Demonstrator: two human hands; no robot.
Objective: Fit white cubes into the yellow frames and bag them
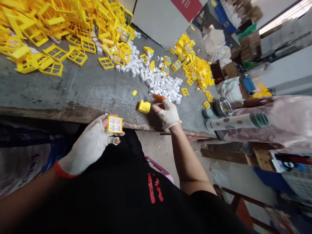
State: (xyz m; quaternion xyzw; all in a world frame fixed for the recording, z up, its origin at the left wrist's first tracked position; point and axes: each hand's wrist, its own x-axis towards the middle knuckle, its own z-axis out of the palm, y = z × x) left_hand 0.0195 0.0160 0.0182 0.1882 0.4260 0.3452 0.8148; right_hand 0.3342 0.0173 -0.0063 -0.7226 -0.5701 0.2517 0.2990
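My left hand (94, 139), in a white fingerless glove with a red cuff, holds a small yellow window frame (115, 124) with four pale panes just past the table's edge. My right hand (168, 113), gloved too and with an orange cover on one finger, reaches low over the table with fingers apart; nothing shows between them. Just left of its fingertips sits a yellow box-like piece (144, 106). Beyond those fingers spreads a heap of small white cubes (161, 83). A yellow scrap (135, 93) lies nearby.
A large pile of yellow window frames (56, 26) covers the back left of the grey table (80, 87). More yellow pieces (195, 65) are heaped at the right, near a clear jar (222, 106) and a white cylinder (236, 121). A pale panel (156, 22) stands behind.
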